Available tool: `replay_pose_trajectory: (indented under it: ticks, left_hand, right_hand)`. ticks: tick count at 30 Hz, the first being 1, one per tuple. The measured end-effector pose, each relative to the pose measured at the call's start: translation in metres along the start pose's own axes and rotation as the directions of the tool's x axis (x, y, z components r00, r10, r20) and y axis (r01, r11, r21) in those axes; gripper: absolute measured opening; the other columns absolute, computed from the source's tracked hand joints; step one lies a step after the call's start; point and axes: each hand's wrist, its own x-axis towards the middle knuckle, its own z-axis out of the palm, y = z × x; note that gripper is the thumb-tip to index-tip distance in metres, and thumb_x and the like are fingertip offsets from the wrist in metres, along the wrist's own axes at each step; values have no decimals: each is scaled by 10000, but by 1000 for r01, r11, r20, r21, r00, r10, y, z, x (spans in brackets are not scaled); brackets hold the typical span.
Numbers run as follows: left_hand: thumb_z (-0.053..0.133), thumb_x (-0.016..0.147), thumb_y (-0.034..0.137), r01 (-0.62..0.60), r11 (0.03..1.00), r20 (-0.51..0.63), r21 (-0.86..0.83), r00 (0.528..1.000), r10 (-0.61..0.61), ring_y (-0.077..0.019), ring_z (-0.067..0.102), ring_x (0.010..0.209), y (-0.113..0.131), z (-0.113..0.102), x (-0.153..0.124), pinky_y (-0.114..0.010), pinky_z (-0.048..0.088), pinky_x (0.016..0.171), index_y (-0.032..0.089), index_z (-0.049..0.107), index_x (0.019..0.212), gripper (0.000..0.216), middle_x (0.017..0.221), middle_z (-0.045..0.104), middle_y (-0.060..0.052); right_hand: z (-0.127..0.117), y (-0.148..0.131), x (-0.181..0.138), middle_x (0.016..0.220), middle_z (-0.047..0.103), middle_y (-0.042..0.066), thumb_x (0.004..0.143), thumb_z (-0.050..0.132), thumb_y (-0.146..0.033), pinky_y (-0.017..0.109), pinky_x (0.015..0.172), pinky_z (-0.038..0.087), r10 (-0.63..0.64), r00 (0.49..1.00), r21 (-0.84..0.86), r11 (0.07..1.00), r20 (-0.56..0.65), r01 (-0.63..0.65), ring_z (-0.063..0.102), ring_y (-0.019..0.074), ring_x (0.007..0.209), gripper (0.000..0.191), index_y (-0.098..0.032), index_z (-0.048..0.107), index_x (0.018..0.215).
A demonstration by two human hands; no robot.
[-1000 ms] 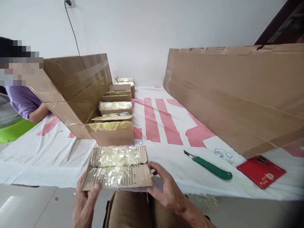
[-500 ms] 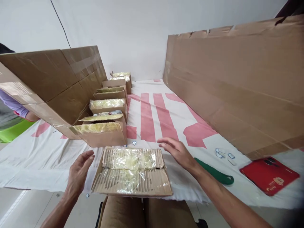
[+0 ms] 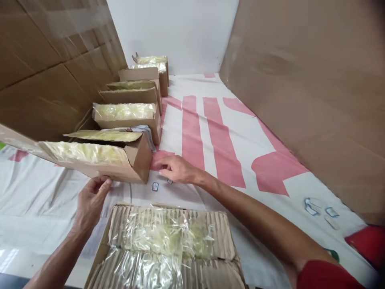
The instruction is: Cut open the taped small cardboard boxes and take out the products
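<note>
1. No brand or readable writing shows. The white cloth (image 3: 228,132) bears broad red strokes just beyond the right hand (image 3: 177,169), too cropped to read. A small blue-edged sticker (image 3: 155,186) lies just on the near side of that hand, its print too small to tell.
2. The open carton (image 3: 132,160) stands between the hands, its flaps coated in yellowish tape. White packets (image 3: 142,130) peek out at its top; the rest is hidden.
3. The left hand (image 3: 90,198) is spread loosely, fingertips touching the carton's lower front edge.
4. The right hand rests on the cloth at the carton's right corner, fingers bent together; whether they pinch anything cannot be told.
5. Nearer than both wrists lies a taped carton (image 3: 168,241) with stripped corrugated flaps, shut.
6. Beyond the hands, a row of cartons (image 3: 129,114) runs away, contents unseen.
</note>
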Motion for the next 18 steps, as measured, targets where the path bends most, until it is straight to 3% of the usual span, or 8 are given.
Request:
replay_pose_trajectory:
  ticks: [3, 6, 11, 15, 18]
  left_hand:
    - [805, 645, 634, 76, 997, 107, -30, 992, -72, -297, 711, 908, -6, 9, -17, -433, 568, 892, 189, 723, 932, 536, 931, 765, -91]
    - [778, 726, 585, 34, 996, 128, -83, 991, -23, -285, 712, 940, -11, 24, -27, -422, 546, 933, 199, 722, 981, 466, 963, 773, -88]
    - [711, 816, 556, -102, 995, 24, -6, 994, 103, -264, 702, 942, -16, 36, -30, -387, 541, 938, 222, 735, 941, 358, 954, 757, -62]
    - [695, 844, 474, -134, 991, 14, -1, 991, 134, -249, 702, 952, -21, 37, -30, -364, 531, 941, 216, 748, 940, 280, 964, 755, -55]
    - [697, 848, 403, -127, 992, 48, -12, 991, 127, -225, 701, 922, -24, 36, -28, -338, 534, 901, 209, 749, 962, 231, 954, 751, -44]
  right_hand:
    - [-5, 12, -22, 1104, 761, 71, 878, 619, -51, 346, 899, 504, -42, 996, -228, 972, 76, 58, 686, 224, 1031, 307, -183, 780, 1104]
    - [-1, 20, -35, 1111, 728, 90, 891, 630, -63, 344, 875, 477, -13, 994, -371, 927, 109, 53, 659, 229, 1010, 236, -183, 781, 1028]
    - [7, 18, -34, 1000, 717, 59, 918, 654, -102, 289, 745, 400, 69, 994, -362, 931, 81, -35, 629, 187, 897, 108, -170, 715, 859]
    - [15, 3, -21, 888, 743, -7, 948, 633, -143, 262, 681, 364, 87, 986, -193, 980, 142, -59, 625, 148, 777, 102, -196, 712, 983]
    - [28, -7, -9, 973, 784, 33, 958, 642, -178, 276, 663, 344, 160, 971, -289, 952, 180, -103, 669, 186, 846, 126, -191, 727, 1050]
